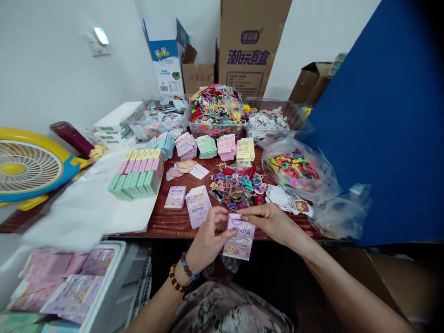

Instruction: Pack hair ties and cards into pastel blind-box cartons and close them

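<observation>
holding purple box (239,240) between both hands (231,226)

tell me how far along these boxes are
Looks done: the green, pink and yellow boxes in rows, plus a closed purple box. In hand: another purple box, held in the left hand, right hand at its top. Likely left: flat purple cartons, loose trinkets.

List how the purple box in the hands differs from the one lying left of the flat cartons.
The held box is between the left hand and right hand; the lying box rests untouched on the table. The held box seems open at the top; the lying box looks closed. Both are purple with similar print.
</observation>
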`<action>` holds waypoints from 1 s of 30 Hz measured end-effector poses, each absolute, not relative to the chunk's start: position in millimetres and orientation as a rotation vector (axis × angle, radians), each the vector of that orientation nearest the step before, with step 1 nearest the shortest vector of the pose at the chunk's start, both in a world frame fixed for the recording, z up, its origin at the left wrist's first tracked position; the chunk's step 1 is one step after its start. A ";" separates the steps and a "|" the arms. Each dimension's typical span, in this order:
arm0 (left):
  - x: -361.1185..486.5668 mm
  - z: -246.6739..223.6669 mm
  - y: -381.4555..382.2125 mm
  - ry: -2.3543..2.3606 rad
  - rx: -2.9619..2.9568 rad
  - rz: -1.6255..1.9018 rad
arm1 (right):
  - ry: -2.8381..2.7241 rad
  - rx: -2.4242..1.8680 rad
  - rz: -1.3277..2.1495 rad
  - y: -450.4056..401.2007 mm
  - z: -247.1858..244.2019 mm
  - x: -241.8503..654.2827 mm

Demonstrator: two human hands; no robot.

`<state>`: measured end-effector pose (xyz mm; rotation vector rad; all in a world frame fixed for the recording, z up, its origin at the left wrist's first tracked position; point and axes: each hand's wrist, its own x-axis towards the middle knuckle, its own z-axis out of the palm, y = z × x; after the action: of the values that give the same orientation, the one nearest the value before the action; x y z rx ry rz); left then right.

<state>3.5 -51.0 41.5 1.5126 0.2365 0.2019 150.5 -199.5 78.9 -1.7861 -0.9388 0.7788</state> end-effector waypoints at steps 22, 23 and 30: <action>-4.4 37.5 -49.5 0.239 1.529 0.203 | -1.137 -1.671 0.656 -223.3 66.5 139.7; -4.1 37.6 -50.1 0.240 1.520 0.202 | -1.164 -1.670 0.631 -223.4 66.9 139.8; -0.6 40.2 -50.3 0.265 1.482 0.218 | -1.025 -1.704 0.501 -224.2 61.9 131.2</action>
<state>-0.6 -50.3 40.2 1.4818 0.2653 0.2182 131.2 -224.2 61.9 -1.7043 -1.0251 0.5007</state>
